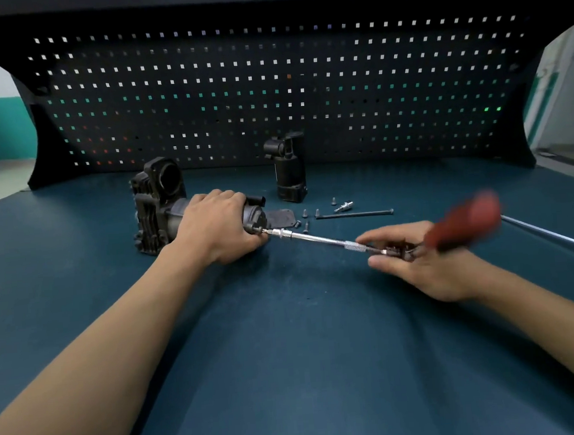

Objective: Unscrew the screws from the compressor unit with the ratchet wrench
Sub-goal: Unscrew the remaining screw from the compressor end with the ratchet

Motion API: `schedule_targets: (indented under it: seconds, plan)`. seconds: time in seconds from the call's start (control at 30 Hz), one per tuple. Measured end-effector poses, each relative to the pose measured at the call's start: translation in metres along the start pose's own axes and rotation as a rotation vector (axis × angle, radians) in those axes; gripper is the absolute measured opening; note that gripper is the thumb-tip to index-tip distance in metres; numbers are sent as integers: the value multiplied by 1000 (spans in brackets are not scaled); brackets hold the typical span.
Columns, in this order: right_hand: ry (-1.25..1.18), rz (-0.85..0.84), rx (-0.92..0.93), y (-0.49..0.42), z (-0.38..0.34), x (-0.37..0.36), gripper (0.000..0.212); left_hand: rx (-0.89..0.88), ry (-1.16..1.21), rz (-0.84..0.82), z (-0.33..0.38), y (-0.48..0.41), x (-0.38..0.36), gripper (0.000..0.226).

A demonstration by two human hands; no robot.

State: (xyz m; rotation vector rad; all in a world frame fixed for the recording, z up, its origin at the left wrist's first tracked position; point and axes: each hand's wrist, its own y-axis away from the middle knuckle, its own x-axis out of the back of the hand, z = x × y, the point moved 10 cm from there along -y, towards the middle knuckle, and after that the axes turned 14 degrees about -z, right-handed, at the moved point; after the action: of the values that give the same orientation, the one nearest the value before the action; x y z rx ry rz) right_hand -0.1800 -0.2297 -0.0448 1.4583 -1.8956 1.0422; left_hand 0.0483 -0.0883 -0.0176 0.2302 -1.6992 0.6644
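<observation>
- Compressor (151,214) lies on its side at mid-table, beyond both bare forearms, which reach up from the near edge over the blue-green table (291,371).
- Right hand (416,262) is the nearer one, right of centre and palm partly up. Its fingers curl about the wrench (321,239) at the head, with the forefinger stretched along the shaft and the thumb below.
- The wrench's red handle sticks out to the right of that hand and is blurred. Its steel shaft runs left and slightly away, and its tip meets the compressor's right end face.
- Left hand (217,226) grips the compressor's round grey body from above, fingers wrapped over the far side and thumb near the wrench tip. The finned black block is at the left end, clear of the hand.
- A screwdriver (548,236) lies at the right, its shaft slanting toward the frame edge.
- Just beyond the wrench tip a flat dark plate (280,217) lies beside the compressor.
- Right of the plate are a few loose screws (305,213), a small socket bit (344,207) and a long bolt (354,214) lying crosswise.
- Farther back a black part (290,169) stands upright, apart from the rest.
- A dark pegboard (268,81) closes off the back of the table.
</observation>
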Motion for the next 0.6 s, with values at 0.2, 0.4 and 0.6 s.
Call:
schedule_targets:
  seconds: [0.2, 0.4, 0.6]
  plan:
    - [365, 122, 178, 3, -14, 6, 32, 39, -16, -31, 0, -5, -4, 66]
    - [176, 158, 138, 3, -9, 7, 18, -25, -63, 88, 8, -1, 7, 51]
    - [-128, 123, -17, 1, -2, 2, 24, -50, -72, 151, 10, 3, 12, 53]
